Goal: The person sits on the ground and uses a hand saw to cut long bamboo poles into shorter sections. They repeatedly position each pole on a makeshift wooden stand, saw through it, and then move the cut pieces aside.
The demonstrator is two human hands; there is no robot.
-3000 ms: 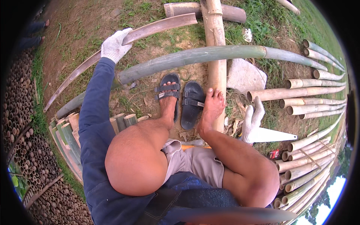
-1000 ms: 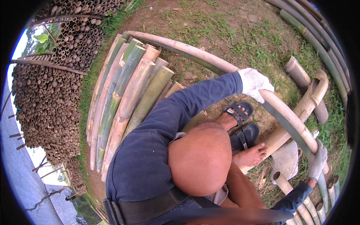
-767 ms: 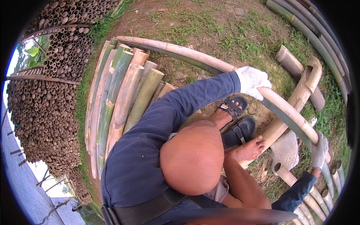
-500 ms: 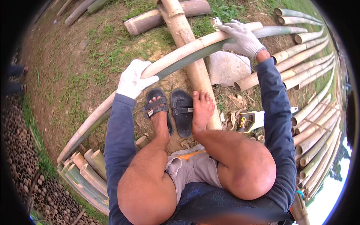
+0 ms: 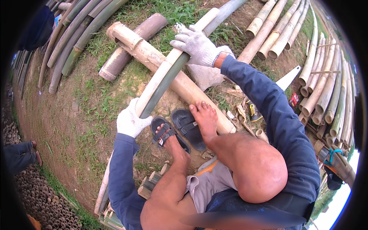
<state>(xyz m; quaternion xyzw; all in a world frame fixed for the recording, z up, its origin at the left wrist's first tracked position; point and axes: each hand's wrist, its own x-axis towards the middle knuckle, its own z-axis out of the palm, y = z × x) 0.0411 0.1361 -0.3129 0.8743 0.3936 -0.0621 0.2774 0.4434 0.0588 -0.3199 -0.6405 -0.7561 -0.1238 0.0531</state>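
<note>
A pale bamboo pole (image 5: pixel 159 74) and a green bamboo pole (image 5: pixel 168 82) lie side by side, slanting from the lower left to the upper right. My left hand (image 5: pixel 132 119), in a white knit glove, is closed round them at the near side. Further up, my right hand (image 5: pixel 197 46), gloved too, grips them from above with its fingers over the pale one. Under the poles a thick bamboo piece (image 5: pixel 188 86) crosses, notched at its far end. My bare right foot (image 5: pixel 207 119) presses on it. The lower pole ends are partly hidden behind my left sleeve.
A brown bamboo log (image 5: pixel 117 65) supports the thick piece beside a pale rock (image 5: pixel 205 76). A handsaw (image 5: pixel 287 80) lies right, partly behind my sleeve. Bamboo stacks (image 5: pixel 326 84) fill the right; more poles (image 5: pixel 82 42) lie upper left. Another person's legs (image 5: pixel 19 155) show at left.
The view has turned, so the poles now slant more steeply and the ground appears rotated. Both hands stay on the poles. Dark clothing has come into view at the upper left.
</note>
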